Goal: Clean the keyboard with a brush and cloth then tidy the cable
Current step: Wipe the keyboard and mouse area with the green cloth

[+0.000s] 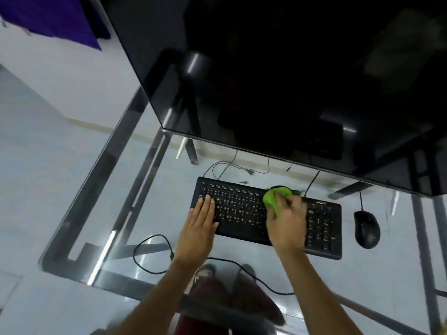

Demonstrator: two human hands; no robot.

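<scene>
Right hand [287,218] grips the green cloth [272,198] mid-keyboard [242,213], whose long axis runs left-right; flat left hand [199,223] steadies its left end.

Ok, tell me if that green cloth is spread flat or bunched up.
Bunched up. The green cloth is a crumpled wad gripped by the right hand on the keyboard, not laid flat.

Computer desk in an office or home workstation, glass table [116,240] showing pale tiled floor beneath, large dark monitor [290,81] looming behind the black keyboard [242,211], mouse [366,229] sitting right of it
</scene>
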